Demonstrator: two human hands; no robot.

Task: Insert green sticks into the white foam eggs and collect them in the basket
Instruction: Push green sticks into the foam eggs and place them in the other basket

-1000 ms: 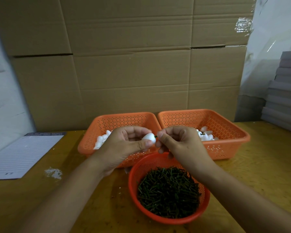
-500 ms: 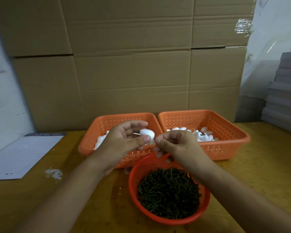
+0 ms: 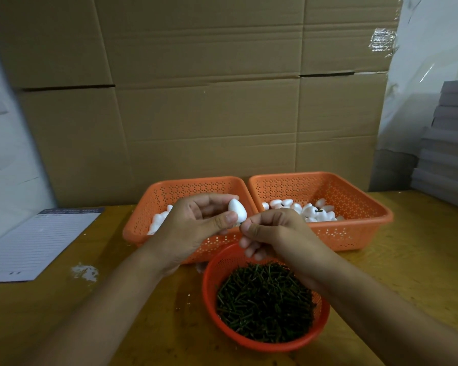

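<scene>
Both hands raised mid-frame, fitting a stick to an egg.
Left hand (image 3: 196,223) pinches egg (image 3: 237,210) with thumb and fingers; right hand (image 3: 273,233) pinches stick (image 3: 240,223) at the egg's lower end, above the round basket (image 3: 249,339).

left hand (image 3: 196,223) pinches egg (image 3: 237,210) (white foam); right hand (image 3: 273,233) pinches stick (image 3: 240,223).

I sit at a yellowish wooden table (image 3: 407,260) with a scuffed white patch (image 3: 85,272) on its surface. Ahead of me rise big stacked brown cardboard boxes (image 3: 209,101), a strip of clear tape (image 3: 384,43) shining at their upper right. White plastic sheeting (image 3: 431,48) hangs to the right, over a stack of grey flat boards (image 3: 450,143). The light is dim and even.
</scene>
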